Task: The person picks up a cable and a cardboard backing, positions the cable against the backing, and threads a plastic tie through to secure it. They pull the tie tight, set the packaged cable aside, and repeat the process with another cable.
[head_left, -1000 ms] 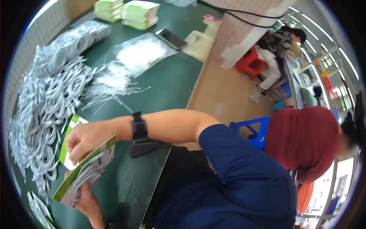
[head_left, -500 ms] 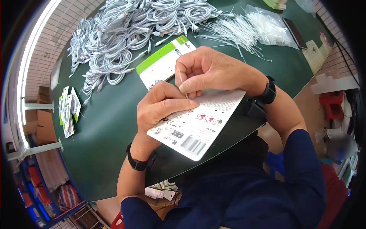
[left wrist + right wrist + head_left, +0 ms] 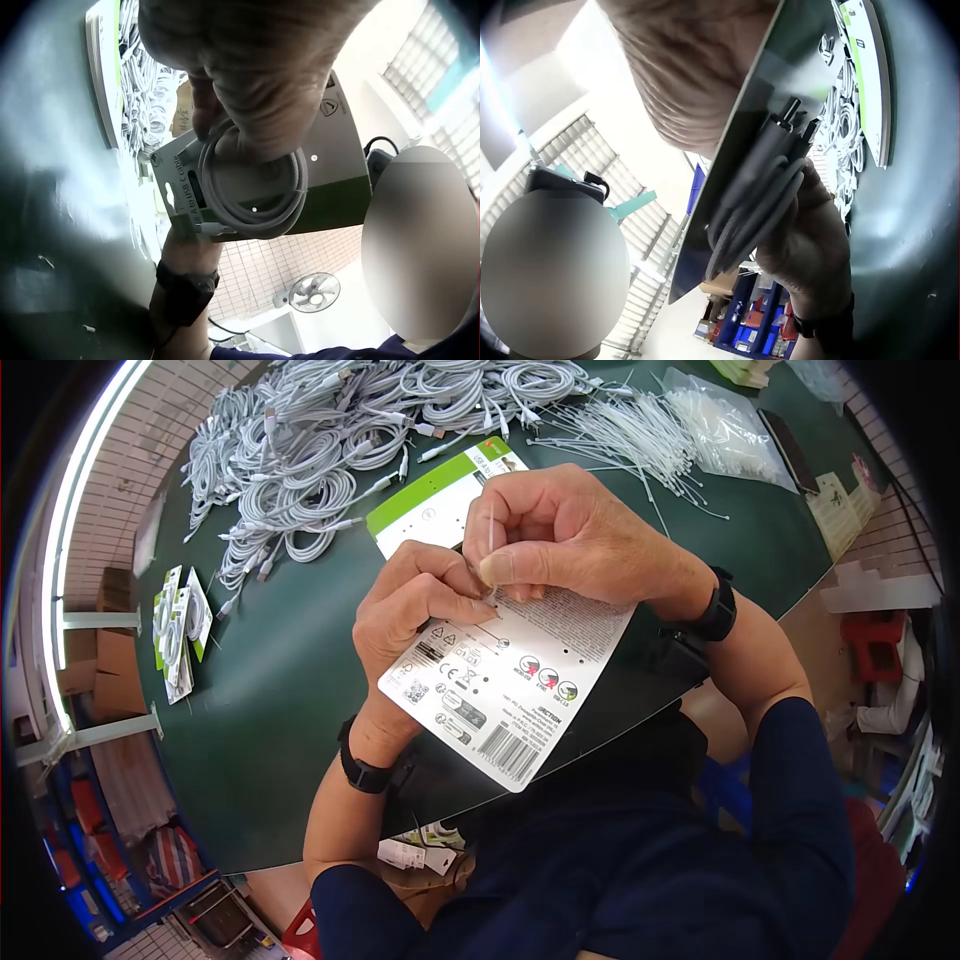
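Observation:
My left hand (image 3: 415, 605) holds a printed cardboard package card (image 3: 510, 710), its thumb on the white back and its fingers underneath. Against the card's other face lies a coiled grey cable (image 3: 291, 206), seen in the left wrist view. Between thumb and curled fingers, my right hand (image 3: 575, 540) pinches a thin whitish cable tie (image 3: 491, 525) standing up at the card's back. Both hands' fingertips are close together there. Behind them, a stack of green and white cards (image 3: 430, 505) lies on the table.
A large heap of grey cables (image 3: 310, 470) covers the table's far left. Loose white cable ties (image 3: 630, 445) and a clear bag of ties (image 3: 725, 435) lie at the back right. Several carded cables (image 3: 180, 630) sit at the left edge. A dark phone (image 3: 785, 450) lies beside the bag.
The head view has swung round from the side to face the table. The card now shows its printed back instead of its cable side. Since half a second ago, the hands have shifted only slightly.

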`<action>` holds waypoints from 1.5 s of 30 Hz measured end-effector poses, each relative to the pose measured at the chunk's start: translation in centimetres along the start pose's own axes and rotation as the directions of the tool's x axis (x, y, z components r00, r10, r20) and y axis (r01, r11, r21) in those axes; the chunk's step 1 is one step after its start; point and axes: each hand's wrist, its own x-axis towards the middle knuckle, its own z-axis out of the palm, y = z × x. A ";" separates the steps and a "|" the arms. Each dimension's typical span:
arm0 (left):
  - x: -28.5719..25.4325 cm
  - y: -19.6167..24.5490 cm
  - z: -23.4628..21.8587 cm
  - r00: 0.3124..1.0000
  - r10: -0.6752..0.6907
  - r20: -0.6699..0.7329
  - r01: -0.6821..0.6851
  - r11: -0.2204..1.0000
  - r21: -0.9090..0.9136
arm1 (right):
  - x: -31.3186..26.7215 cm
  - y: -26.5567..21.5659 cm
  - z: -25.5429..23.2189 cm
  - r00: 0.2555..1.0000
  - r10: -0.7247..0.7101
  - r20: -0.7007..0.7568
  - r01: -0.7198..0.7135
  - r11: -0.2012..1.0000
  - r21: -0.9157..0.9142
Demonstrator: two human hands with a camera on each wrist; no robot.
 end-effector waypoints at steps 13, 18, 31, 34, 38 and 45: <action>-1.2 -1.5 0.7 0.960 -0.191 -0.202 0.137 0.957 -0.254 | 0.1 -1.7 -1.3 0.992 -0.006 -0.127 -0.013 0.988 -0.153; 0.3 0.3 1.4 0.757 -0.578 -0.304 0.399 0.778 -0.485 | 0.1 -0.8 -3.5 0.974 -0.181 -0.133 0.134 0.944 -0.303; 0.5 -0.2 -0.1 0.718 -0.685 -0.122 0.431 0.576 -0.695 | 0.6 0.2 -3.9 0.949 -0.065 -0.308 -0.067 0.915 -0.398; 0.6 -0.6 -0.7 0.716 -0.684 -0.140 0.418 0.582 -0.698 | 0.6 0.5 -4.2 0.945 -0.026 -0.326 -0.100 0.926 -0.363; 0.2 -1.5 -1.2 0.700 -0.698 -0.150 0.432 0.581 -0.690 | 0.8 0.0 -3.9 0.940 0.112 -0.321 -0.166 0.975 -0.146; 0.3 -2.0 -1.3 0.703 -0.699 -0.130 0.459 0.586 -0.667 | 0.9 -0.4 -3.9 0.912 0.204 -0.355 -0.286 0.938 -0.197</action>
